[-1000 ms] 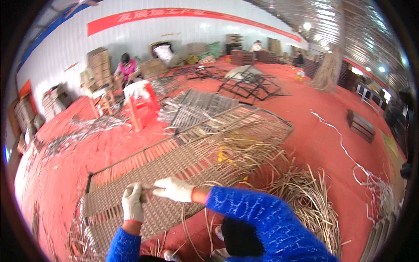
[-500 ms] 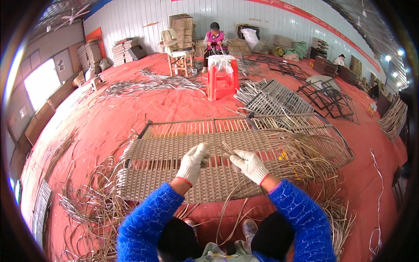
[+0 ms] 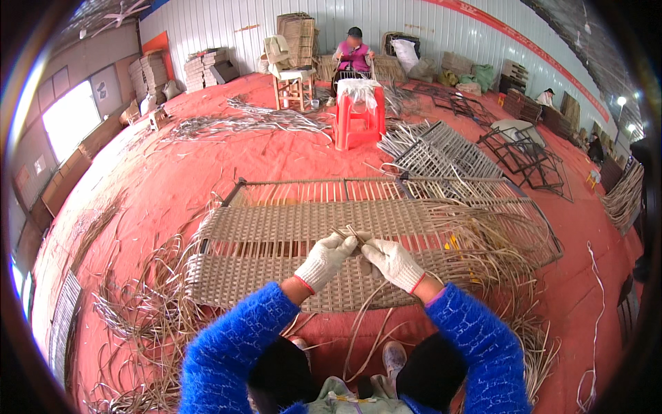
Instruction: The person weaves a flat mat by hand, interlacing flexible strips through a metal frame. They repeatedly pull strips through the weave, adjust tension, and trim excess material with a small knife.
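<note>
Both my hands wear white knitted gloves with red cuffs and meet above a brown woven wicker panel [image 3: 303,219]. My right hand [image 3: 395,264] is closed around a small bunch of thin brown wicker strips [image 3: 356,236], whose ends stick up between the hands. Fingers pinched, my left hand [image 3: 327,261] grips the same strips near their ends. Long tails of strip hang below my right hand toward my feet. The panel lies flat in front of me on a dark frame, with two densely woven bands and open rows of bare strands between and beyond them.
Loose strips [image 3: 155,303] tangle at the panel's left, and more spread over its right end. Beyond it are a grey slatted panel [image 3: 448,155], a red plastic stool [image 3: 358,124], black frames [image 3: 527,155] and a wooden chair [image 3: 293,90]. A seated person [image 3: 354,55] works farther back.
My left hand has moved right and slightly down to meet my right hand at the strips. The strip ends now sit between both hands. My view has shifted slightly.
</note>
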{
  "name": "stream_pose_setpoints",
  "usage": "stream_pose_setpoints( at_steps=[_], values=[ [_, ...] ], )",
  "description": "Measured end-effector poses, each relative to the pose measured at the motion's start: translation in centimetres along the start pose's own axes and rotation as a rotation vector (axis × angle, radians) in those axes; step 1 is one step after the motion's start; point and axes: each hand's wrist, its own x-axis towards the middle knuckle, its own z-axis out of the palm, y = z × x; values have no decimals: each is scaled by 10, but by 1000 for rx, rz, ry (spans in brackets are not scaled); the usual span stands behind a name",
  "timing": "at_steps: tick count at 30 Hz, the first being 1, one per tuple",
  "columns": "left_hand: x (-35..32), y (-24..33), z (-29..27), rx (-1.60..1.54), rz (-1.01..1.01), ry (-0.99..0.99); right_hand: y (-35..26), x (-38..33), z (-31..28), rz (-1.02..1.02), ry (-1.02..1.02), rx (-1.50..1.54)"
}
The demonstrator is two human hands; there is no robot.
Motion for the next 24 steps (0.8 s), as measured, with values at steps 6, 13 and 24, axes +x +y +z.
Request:
stream_pose_setpoints(
  at_steps=[6, 13, 24],
  values=[
    [-7, 10, -1, 109, 84, -234, -10, -4, -4, 31, -148, 48],
    [-4, 9, -2, 13, 62, -22, -17, -6, -6, 68, -105, 29],
    [-5, 12, -3, 122, 65, -71, -7, -5, -5, 55, -172, 44]
  ],
)
